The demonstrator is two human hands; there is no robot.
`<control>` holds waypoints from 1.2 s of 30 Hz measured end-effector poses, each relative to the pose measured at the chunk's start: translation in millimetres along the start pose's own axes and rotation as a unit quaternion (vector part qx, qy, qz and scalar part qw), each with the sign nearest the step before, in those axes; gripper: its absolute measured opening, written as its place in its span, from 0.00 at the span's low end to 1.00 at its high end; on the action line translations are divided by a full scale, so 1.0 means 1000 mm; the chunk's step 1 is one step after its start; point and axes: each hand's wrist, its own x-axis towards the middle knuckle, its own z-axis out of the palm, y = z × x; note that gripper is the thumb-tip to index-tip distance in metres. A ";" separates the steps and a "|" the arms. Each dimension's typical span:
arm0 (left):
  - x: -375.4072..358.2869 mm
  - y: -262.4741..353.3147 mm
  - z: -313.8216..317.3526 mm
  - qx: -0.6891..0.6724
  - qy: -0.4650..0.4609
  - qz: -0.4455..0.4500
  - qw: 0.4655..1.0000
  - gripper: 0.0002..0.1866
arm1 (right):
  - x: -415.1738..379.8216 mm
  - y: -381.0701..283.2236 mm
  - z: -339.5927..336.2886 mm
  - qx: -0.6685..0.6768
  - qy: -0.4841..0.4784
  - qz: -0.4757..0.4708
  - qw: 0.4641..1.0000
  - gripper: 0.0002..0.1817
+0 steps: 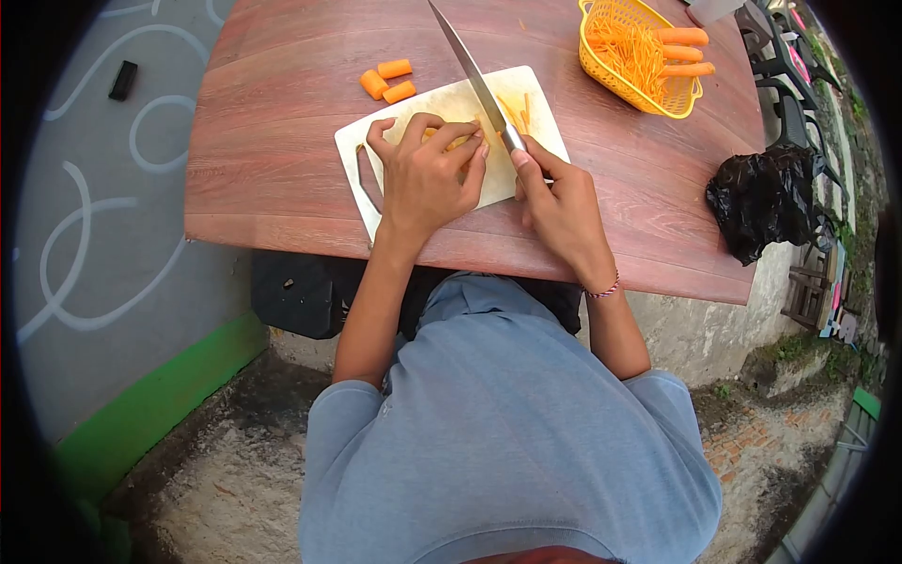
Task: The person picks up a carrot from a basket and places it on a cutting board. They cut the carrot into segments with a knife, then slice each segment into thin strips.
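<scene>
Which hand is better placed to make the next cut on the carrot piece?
The right hand, probably: it grips the knife, whose blade lies over the cutting board. The left hand presses the carrot piece down with curled fingers.

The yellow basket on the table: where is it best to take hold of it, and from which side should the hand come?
Probably grip the yellow basket by its near rim, coming from the person's side with the right hand. The basket sits tilted, carrots stick out over the far-right rim, and the near edge looks free.
</scene>
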 end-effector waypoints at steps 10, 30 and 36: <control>-0.001 0.001 -0.002 -0.003 -0.011 -0.005 1.000 0.07 | -0.023 0.005 0.003 0.007 -0.003 -0.011 1.000 0.21; 0.001 -0.001 -0.001 -0.002 -0.010 0.005 1.000 0.06 | -0.002 -0.009 0.011 -0.073 0.035 -0.086 0.993 0.17; 0.000 0.000 -0.001 0.005 -0.006 0.005 1.000 0.07 | 0.013 -0.002 -0.001 -0.049 -0.006 -0.036 0.998 0.20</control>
